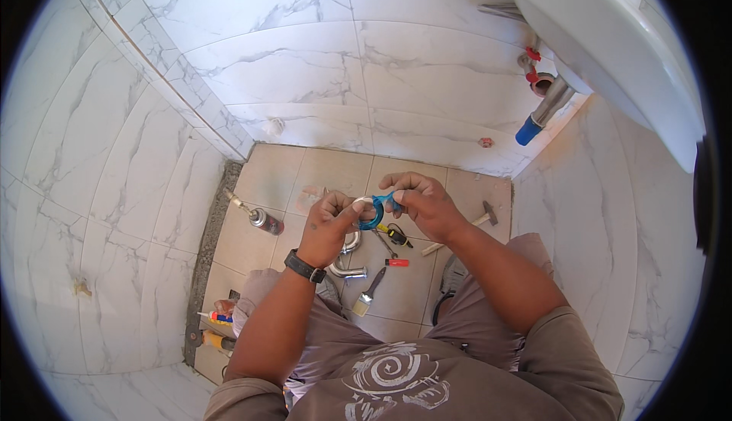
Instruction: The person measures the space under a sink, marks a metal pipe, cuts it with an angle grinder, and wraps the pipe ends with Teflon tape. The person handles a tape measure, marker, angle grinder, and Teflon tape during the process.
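In front of me, above the floor, my left hand [332, 226] pinches a small ring [367, 224] between thumb and fingers. The ring is partly pale and partly bright blue; its exact kind is not clear. My right hand [424, 206] grips a crumpled piece of blue plastic film [386, 201] at the ring's right side, thumb against fingers. The film and ring touch. Under my left hand a bent chrome drain pipe [349, 272] lies on the tiles, its upper part hidden by the hand. A black-and-yellow tape measure [397, 235] and a wrench [386, 245] lie just below the ring.
A red lighter [397, 263] and paintbrush [369, 293] lie between my feet. A hammer [486, 216] is at right, a gas torch [264, 221] at left, near a sealant tube [220, 318]. A white basin [618, 62] overhangs upper right, above a blue-ended chrome pipe [550, 102].
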`<state>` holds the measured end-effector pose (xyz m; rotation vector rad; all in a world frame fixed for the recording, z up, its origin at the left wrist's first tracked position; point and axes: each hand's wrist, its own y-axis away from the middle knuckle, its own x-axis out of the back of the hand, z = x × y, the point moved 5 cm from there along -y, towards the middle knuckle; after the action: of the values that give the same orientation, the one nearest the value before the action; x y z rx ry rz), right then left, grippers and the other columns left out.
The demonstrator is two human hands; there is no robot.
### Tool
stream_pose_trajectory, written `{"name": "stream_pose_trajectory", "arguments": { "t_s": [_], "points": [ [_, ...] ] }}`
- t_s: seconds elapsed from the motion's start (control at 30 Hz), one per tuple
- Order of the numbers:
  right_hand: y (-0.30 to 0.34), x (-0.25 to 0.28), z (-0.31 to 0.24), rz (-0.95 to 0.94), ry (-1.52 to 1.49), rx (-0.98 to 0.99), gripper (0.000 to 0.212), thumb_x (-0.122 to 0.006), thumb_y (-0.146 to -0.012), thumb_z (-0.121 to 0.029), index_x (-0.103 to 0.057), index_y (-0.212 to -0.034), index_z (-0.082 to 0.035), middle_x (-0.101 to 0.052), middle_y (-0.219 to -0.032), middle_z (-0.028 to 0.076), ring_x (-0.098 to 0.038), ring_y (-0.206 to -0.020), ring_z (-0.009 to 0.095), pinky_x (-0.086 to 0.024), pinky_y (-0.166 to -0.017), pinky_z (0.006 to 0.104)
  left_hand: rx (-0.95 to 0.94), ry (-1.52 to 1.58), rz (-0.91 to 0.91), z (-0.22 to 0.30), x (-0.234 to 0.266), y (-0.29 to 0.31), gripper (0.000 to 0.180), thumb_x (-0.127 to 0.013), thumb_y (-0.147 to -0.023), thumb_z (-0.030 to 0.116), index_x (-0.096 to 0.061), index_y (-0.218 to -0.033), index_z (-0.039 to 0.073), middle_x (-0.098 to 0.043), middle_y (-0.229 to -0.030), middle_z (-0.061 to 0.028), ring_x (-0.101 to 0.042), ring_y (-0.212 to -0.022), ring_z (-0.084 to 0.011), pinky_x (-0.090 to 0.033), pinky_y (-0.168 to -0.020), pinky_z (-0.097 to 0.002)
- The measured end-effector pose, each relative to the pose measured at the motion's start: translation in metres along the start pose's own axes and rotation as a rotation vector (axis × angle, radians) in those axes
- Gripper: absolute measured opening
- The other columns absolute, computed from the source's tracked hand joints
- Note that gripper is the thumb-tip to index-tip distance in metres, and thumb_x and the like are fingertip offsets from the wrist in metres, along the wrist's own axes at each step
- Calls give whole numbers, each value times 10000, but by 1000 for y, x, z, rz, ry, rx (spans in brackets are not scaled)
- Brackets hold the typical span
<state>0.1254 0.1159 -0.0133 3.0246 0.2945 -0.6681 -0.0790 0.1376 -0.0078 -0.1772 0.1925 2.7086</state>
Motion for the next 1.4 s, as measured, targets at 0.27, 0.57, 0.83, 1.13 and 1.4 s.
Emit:
{"name": "stream_pose_trajectory", "arguments": {
  "t_s": [0.27, 0.57, 0.83, 1.13, 1.4],
  "points": [
    [1, -4, -3, -5, 189, -73, 149, -625, -1032, -148, -631, -1065, -3, -712, -1070, 123, -702, -885, 164, -571, -741, 304, 5, -99, -22, -10, -4, 0, 269, -732, -1008, 233, -586, -897, 36, -663, -800, -37, -693, -777, -107, -571, -627, -252],
    [0, -6, 10, 164, 55, -233, 264, -655, -1024, -184, -621, -1141, 50, -710, -994, 125, -714, -827, 169, -611, -735, 299, -282, -460, 169, -14, 11, -3, 237, -683, -1040, 200, -586, -922, 19, -648, -828, -42, -631, -738, -91, -577, -658, -277],
    [3, -4, 14, 165, 32, -308, 306, -680, -1021, -186, -606, -1200, 50, -689, -974, 103, -700, -796, 164, -599, -696, 307, -405, -508, 195, 4, 1, 5, 224, -700, -1027, 168, -589, -907, 15, -640, -847, -40, -594, -763, -86, -510, -677, -276],
    [2, 5, 3, 104, 325, -366, 305, -729, -986, -200, -686, -1151, 52, -661, -843, 40, -635, -695, 111, -538, -626, 268, -587, -559, 50, 17, -20, 14, 152, -769, -909, 18, -621, -945, 17, -686, -992, -129, -672, -854, -255, -535, -725, -369],
    [3, 7, -13, 78, 581, -258, 258, -726, -948, -197, -712, -1074, 27, -642, -735, 31, -599, -659, 90, -479, -601, 255, -574, -746, -88, 13, -27, 11, 163, -778, -911, 58, -642, -983, 5, -703, -1056, -150, -713, -959, -279, -573, -875, -362]
  ]
}}
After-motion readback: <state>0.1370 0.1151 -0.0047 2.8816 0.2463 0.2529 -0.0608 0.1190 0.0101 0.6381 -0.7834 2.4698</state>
